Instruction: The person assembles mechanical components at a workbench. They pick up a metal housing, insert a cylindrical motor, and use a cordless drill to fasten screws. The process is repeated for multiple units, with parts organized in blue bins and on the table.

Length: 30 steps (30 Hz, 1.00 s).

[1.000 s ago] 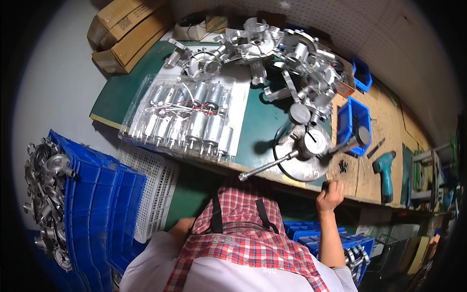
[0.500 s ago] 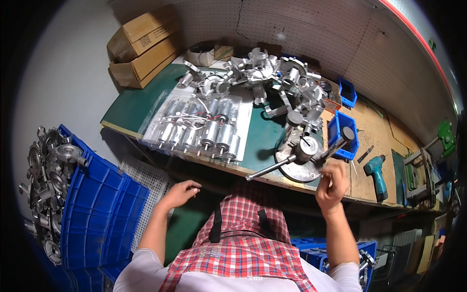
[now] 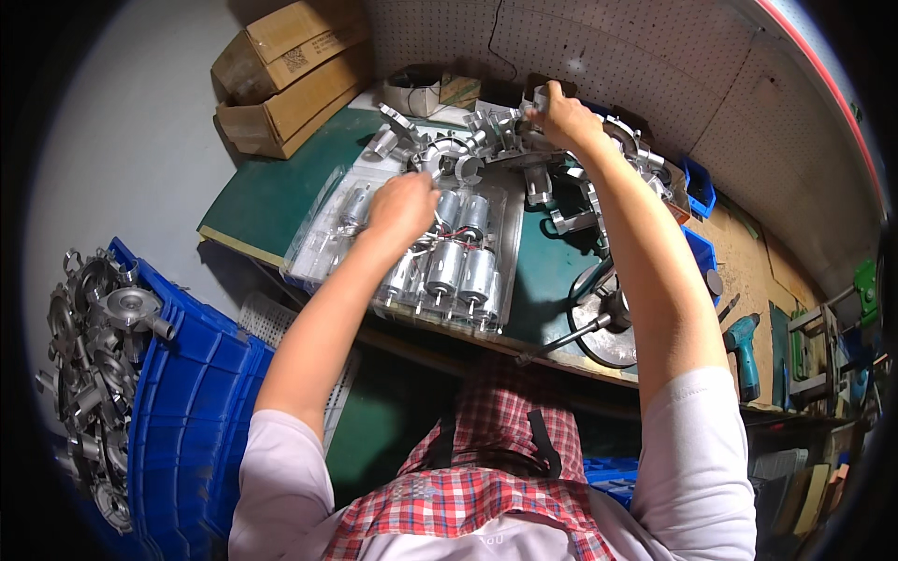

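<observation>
My left hand (image 3: pixel 404 208) is over the clear plastic tray (image 3: pixel 510 262) of silver electric motors (image 3: pixel 446 269), near the silver castings along its far edge. The back of the hand hides most of its fingers, so its grip cannot be made out. Farther right, my right hand (image 3: pixel 568 120) reaches into the heap of silver metal castings (image 3: pixel 535 182) at the back of the bench. Its fingers curl onto the cylindrical upper part of a casting (image 3: pixel 540 97). Beneath my right forearm stands a round-based metal fixture with a lever (image 3: pixel 566 341), partly covered by the arm.
Cardboard boxes (image 3: pixel 290 84) stand at the back left of the green bench (image 3: pixel 248 201). Blue bins (image 3: pixel 700 248), a teal power drill (image 3: pixel 745 355) and a green-handled press (image 3: pixel 856 294) are on the right. A large blue crate (image 3: pixel 192 402) of castings stands low at left.
Both hands have moved up and forward over the bench. The left left the front edge for the motor tray; the right went from beside the fixture to the castings. The view has shifted slightly.
</observation>
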### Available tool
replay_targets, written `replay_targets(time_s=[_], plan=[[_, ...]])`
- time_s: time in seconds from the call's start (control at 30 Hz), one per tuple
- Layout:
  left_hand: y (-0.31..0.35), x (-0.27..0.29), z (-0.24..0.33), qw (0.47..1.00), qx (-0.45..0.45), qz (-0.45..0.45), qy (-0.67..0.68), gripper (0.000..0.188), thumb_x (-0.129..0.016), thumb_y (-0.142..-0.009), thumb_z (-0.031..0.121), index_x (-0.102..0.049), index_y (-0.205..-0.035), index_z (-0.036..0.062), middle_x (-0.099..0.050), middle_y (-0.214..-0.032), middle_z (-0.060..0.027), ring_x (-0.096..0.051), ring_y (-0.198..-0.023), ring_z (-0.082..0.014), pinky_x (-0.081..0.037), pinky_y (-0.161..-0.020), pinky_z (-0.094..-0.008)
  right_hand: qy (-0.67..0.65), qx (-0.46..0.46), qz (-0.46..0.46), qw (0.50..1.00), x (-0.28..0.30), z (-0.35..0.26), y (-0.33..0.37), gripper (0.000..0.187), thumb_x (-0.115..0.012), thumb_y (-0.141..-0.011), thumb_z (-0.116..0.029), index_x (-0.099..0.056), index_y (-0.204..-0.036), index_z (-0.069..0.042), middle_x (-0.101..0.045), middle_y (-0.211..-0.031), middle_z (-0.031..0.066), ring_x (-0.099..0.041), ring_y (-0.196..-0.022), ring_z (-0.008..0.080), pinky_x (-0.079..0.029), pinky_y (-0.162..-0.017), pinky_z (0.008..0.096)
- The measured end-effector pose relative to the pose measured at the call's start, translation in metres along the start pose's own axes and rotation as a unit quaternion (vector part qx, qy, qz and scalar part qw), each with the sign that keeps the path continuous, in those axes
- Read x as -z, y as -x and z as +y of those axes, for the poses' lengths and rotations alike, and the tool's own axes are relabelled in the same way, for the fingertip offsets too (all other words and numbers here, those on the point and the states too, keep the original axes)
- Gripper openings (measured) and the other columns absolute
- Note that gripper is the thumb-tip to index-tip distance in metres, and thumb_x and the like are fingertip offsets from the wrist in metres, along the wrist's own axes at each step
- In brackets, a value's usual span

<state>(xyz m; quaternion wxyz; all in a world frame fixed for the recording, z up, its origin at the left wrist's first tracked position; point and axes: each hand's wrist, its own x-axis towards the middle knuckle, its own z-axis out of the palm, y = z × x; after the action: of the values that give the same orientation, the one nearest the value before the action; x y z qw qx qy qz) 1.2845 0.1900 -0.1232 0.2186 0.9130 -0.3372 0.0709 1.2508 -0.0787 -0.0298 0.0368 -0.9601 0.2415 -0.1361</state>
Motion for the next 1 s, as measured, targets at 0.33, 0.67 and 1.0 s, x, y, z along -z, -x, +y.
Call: replay_targets(time_s=[0.33,0.67,1.0], plan=[[-0.052,-0.026,0.003,0.969,0.05,-0.226,-0.091,0.059,-0.066,-0.086,0.047,-0.061,-0.119,-0.0014,-0.068,-0.117,-0.0201,-0.063,-0.112,-0.037,-0.045,-0.097,-0.0484,-0.206,0.011,0.246,0.947,0.054,-0.004,0.022,0.045,-0.066,-0.088,-0.028,-0.056,-0.123,-0.001,-0.07,-0.102,0.0175,-0.069,-0.089,0.027,-0.056,-0.078,0.0379],[-0.041,-0.018,0.009,0.963,-0.003,-0.233,-0.132,0.073,-0.068,-0.083,0.055,-0.046,-0.144,0.02,-0.063,-0.131,-0.0097,-0.035,-0.134,-0.0391,-0.029,-0.097,-0.0517,-0.356,0.233,0.06,0.903,0.106,0.006,0.255,0.05,-0.072,-0.077,-0.024,-0.058,-0.117,0.002,-0.067,-0.094,0.015,-0.066,-0.082,0.0188,-0.054,-0.076,0.0332],[-0.037,-0.03,0.011,0.971,0.066,-0.178,-0.147,0.074,-0.073,-0.08,0.053,-0.046,-0.139,0.0171,-0.062,-0.128,-0.0161,-0.039,-0.133,-0.0388,-0.022,-0.104,-0.0587,-0.133,0.262,-0.274,0.916,-0.03,0.055,0.417,0.043,-0.067,-0.068,-0.001,-0.053,-0.109,0.001,-0.055,-0.105,0.0208,-0.058,-0.099,0.0387,-0.05,-0.082,0.0462]])
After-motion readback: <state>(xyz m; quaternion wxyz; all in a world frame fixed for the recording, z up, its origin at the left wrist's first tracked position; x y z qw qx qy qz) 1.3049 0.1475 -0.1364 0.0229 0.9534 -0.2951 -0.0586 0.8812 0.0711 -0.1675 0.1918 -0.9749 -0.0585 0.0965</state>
